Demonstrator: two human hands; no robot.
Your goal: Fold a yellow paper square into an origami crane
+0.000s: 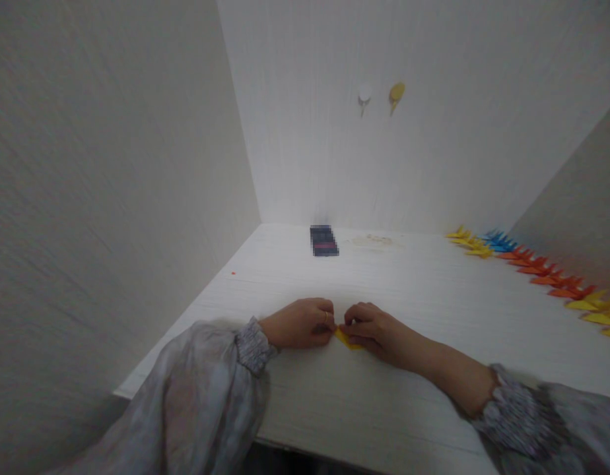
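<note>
A small piece of folded yellow paper (pixel 345 338) lies on the white table (pixel 414 396) between my two hands. My left hand (pixel 301 322) is curled, its fingertips pinching the paper's left end. My right hand (pixel 372 328) is curled too and presses on the paper's right part, covering much of it. Both wrists rest on the tabletop, and grey patterned sleeves cover my forearms.
A row of folded paper shapes (pixel 537 268) in yellow, blue and orange runs along the right wall. A dark rectangular object (pixel 323 240) lies at the back of the table. Two small hooks (pixel 379 97) hang on the back wall. Walls close in left, back and right.
</note>
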